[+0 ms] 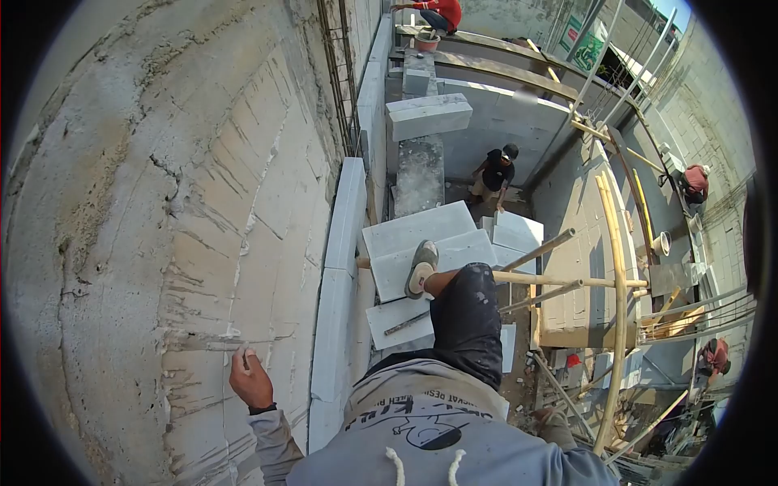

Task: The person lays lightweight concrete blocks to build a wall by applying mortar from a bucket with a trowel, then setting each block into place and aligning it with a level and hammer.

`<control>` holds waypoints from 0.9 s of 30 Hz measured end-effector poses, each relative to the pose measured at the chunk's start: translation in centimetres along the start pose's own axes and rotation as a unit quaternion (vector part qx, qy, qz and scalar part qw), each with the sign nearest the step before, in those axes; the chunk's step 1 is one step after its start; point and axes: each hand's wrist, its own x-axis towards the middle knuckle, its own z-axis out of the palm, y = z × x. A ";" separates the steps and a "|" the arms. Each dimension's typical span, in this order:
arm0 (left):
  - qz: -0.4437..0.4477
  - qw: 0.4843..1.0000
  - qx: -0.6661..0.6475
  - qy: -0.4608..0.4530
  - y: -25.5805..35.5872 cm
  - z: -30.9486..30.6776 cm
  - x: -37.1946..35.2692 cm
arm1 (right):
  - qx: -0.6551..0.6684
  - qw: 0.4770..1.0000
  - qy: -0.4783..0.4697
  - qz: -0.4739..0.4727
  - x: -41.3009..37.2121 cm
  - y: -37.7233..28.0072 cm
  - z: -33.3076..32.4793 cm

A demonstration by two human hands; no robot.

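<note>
My left hand (251, 379) is raised beside the rough plastered wall (194, 267), its fingers bent together and the fingertips overlapping a horizontal seam in this view. Whatever those fingers hold, if anything, I cannot make out. Low on the other side, my right hand (553, 418) shows only partly past the grey sweatshirt (438, 429), near slanting bamboo poles; its fingers are unclear. One foot in a shoe (423, 263) rests on large pale blocks (381, 271). Close to that leg, a thin dark bar (407, 323) lies across another block.
A line of pale blocks (334, 316) runs along the wall. Bamboo scaffolding (620, 324) stands at right. Below, a person in dark clothes (496, 172) bends by more blocks (519, 232). Other people work at the far top and right. A bucket (427, 40) sits on a far ledge.
</note>
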 end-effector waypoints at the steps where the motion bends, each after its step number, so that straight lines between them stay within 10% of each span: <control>1: 0.014 0.994 -0.074 -0.080 2.1 1.2 1.1 | -0.028 0.995 0.075 -0.058 -1.3 -3.6 -3.0; 2: 0.065 0.989 -0.102 -0.087 4.5 2.9 2.7 | -0.192 0.929 0.119 -0.292 6.9 -3.9 -3.4; 3: 0.113 0.981 -0.129 -0.094 7.0 4.7 4.4 | 0.164 0.949 0.152 -0.224 1.8 -9.1 -8.7; 6: 0.177 0.970 -0.150 -0.070 12.5 9.2 9.3 | 0.335 0.856 0.072 -0.388 -8.2 -23.1 -23.5; 10: 0.162 0.982 -0.092 -0.037 15.4 16.8 16.1 | 0.009 0.768 -0.115 -0.630 -14.3 -40.5 -38.2; 15: 0.067 0.995 0.045 -0.066 18.5 25.0 24.2 | -0.414 0.612 -0.348 -0.577 -9.3 -60.3 -49.0; 16: 0.033 0.995 0.077 -0.052 18.9 26.4 26.3 | -0.435 0.598 -0.308 -0.599 -9.2 -63.8 -53.2; 20: -0.241 0.970 0.036 -0.025 22.0 27.7 30.2 | -0.128 0.646 0.370 -0.655 -14.2 -76.7 -87.2; 22: -0.203 0.978 0.035 0.007 21.4 28.0 29.2 | 0.340 0.477 0.375 -0.718 -22.7 -75.3 -100.2; 24: -0.192 0.976 0.094 0.031 22.1 28.2 28.3 | 0.468 0.294 0.198 -0.809 -30.6 -74.2 -102.7; 27: -0.164 0.963 0.205 0.068 21.1 30.0 28.5 | 0.281 0.343 0.426 -0.789 -34.3 -72.7 -100.5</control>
